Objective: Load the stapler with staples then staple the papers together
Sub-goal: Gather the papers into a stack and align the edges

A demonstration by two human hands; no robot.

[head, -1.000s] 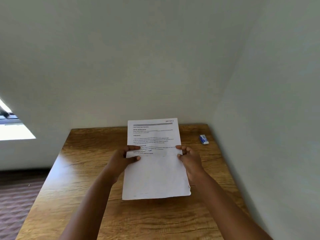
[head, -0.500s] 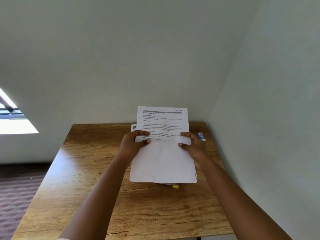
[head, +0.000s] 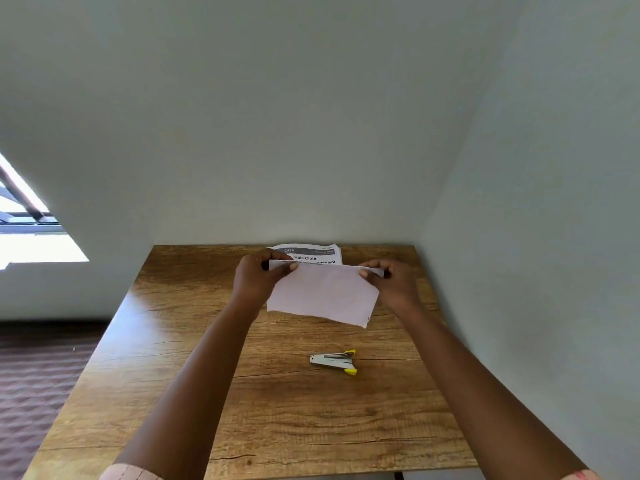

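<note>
White paper, thin and floppy: you had the papers (head: pixel 322 294) lifted off the table at twelve o'clock, and the near edge sagged as loose sheets will. Your left hand (head: pixel 256 282) pinched the top left corner, fingers curled over the edge; your right hand (head: pixel 394 284) pinched the top right corner the same way. A printed sheet (head: pixel 311 254) showed just behind. The stack looked light, easy to crease, best gripped near the corner to be stapled. The stapler (head: pixel 333 362), metal with yellow tips, lay at six o'clock from the papers, well apart, small and rigid; take it round the body. The wooden table (head: pixel 173 341) sat in a corner of pale walls (head: pixel 311 116), window (head: pixel 20 230) at nine o'clock.
</note>
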